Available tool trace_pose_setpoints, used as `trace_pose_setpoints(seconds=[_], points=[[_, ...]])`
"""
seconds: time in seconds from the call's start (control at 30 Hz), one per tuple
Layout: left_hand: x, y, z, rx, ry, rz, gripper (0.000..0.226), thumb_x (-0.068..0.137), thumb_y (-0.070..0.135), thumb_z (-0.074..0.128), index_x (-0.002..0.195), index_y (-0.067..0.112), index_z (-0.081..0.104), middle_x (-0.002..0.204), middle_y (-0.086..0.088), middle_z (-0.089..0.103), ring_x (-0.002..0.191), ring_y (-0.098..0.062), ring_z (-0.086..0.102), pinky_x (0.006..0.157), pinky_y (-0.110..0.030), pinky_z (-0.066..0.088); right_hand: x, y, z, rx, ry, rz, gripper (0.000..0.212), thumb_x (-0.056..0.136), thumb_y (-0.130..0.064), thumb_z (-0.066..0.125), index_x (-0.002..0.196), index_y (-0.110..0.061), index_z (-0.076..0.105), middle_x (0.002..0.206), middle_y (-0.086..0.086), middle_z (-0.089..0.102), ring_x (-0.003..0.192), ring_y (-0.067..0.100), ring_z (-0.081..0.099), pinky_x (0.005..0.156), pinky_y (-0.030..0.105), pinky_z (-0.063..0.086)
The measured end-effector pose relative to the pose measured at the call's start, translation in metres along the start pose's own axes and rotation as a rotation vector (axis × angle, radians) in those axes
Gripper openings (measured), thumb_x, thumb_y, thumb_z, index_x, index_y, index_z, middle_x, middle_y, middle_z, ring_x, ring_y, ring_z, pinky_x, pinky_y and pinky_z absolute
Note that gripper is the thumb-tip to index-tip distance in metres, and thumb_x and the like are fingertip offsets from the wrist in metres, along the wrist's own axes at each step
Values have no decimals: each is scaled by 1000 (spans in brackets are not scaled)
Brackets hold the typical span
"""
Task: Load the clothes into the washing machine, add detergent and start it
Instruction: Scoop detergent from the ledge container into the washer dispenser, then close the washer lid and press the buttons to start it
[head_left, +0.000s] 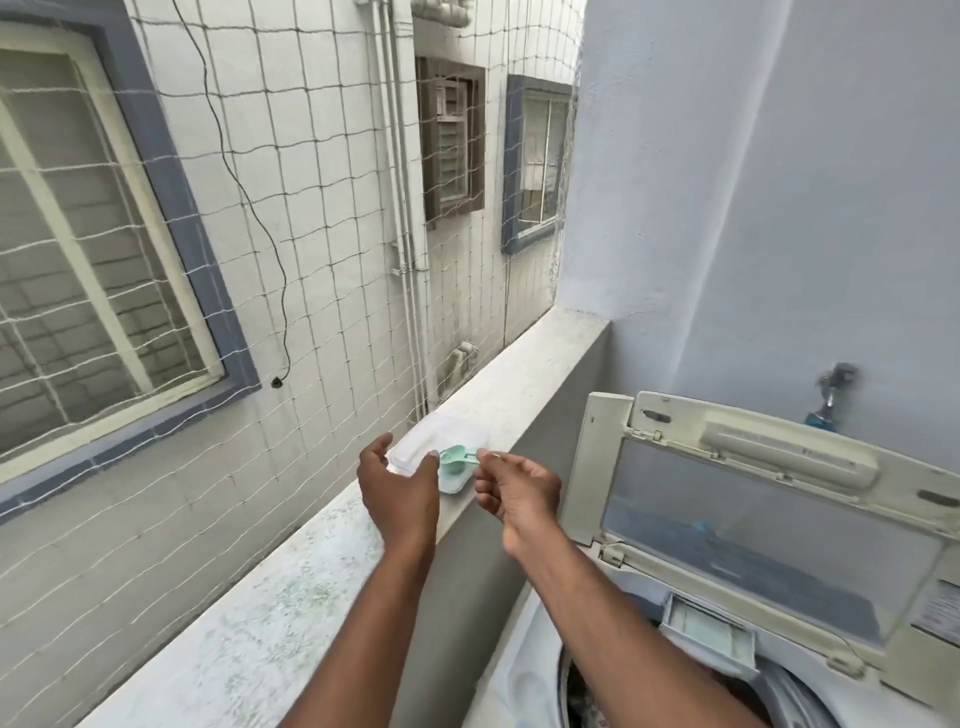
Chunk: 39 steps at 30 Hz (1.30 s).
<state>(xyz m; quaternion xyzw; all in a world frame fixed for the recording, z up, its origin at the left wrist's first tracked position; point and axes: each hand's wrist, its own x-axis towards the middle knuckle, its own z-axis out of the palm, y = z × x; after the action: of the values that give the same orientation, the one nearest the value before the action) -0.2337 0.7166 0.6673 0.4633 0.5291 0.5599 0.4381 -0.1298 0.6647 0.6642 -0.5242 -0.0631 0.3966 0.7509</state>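
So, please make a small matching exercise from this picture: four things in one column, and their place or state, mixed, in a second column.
Things:
1. scoop
2. washing machine lid
3. white box
4. tap

Place or state:
A. fixed on the wall
B. raised open
C. pinched in the right hand
D. resting on the ledge

Pairs: 1-C, 2-B, 3-D, 4-A
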Motion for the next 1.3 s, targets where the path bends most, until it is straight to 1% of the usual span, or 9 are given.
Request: trace_pose_setpoints(seconds=[0.27,0.37,0.57,0.77,0.97,1.07,1.13,1.2,1.3], points=[[-23,16,6,76,11,301,49,84,10,77,129,19,59,128,11,54,127,-15,53,107,-29,39,3,-10,-22,-104,45,-131,31,81,-28,89,95,-6,73,68,7,72,54,16,60,50,29,52],[-38,21,16,79,-44,398,49,85,9,76,130,18,58,132,6,56,126,-13,53,107,-26,37,5,-17,-36,-163,74,-198,29,82,-30,88,97,-9,75,77,7,75,60,14,65,54,29,53],[-75,18,50,66,-218,473,52,85,8,76,132,18,58,132,9,59,131,-16,55,113,-38,42,7,-38,-80,-238,186,-313,36,83,-31,86,111,-12,74,97,7,79,85,18,75,59,28,58],[-116,4,86,97,-482,484,64,86,15,80,144,13,53,143,-1,59,135,-15,54,115,-33,41,9,-60,-137,-284,306,-380,42,85,-33,83,122,-16,72,112,-1,78,100,13,73,95,42,61],[-145,-26,114,380,-758,669,87,86,22,76,161,17,31,164,-3,37,154,-23,29,129,-44,24,6,-72,-197,-442,410,-492,46,90,-25,81,134,-23,66,135,-3,68,126,13,63,105,35,52],[-157,-42,127,474,-832,724,94,85,22,76,164,19,25,170,-3,27,159,-22,19,131,-41,17,5,-74,-228,-590,498,-491,56,86,-23,84,138,-24,63,137,1,66,123,15,61,101,35,52],[-164,-56,137,557,-878,796,103,84,22,74,167,20,14,176,-1,8,163,-19,2,133,-42,7,2,-74,-247,-701,543,-488,66,82,-19,87,143,-19,60,139,4,64,119,13,60,100,30,50],[-170,-71,146,639,-927,859,112,81,23,71,168,20,1,176,1,-9,162,-18,-13,132,-40,-3,1,-71,-265,-847,570,-489,73,79,-16,89,146,-12,57,148,7,59,129,19,57,109,33,47],[-182,-92,159,740,-998,886,117,80,27,72,167,20,-7,175,0,-17,161,-20,-21,132,-44,-5,1,-62,-293,-1029,576,-443,79,80,-13,88,151,-10,52,159,12,46,147,28,43,120,31,32]])
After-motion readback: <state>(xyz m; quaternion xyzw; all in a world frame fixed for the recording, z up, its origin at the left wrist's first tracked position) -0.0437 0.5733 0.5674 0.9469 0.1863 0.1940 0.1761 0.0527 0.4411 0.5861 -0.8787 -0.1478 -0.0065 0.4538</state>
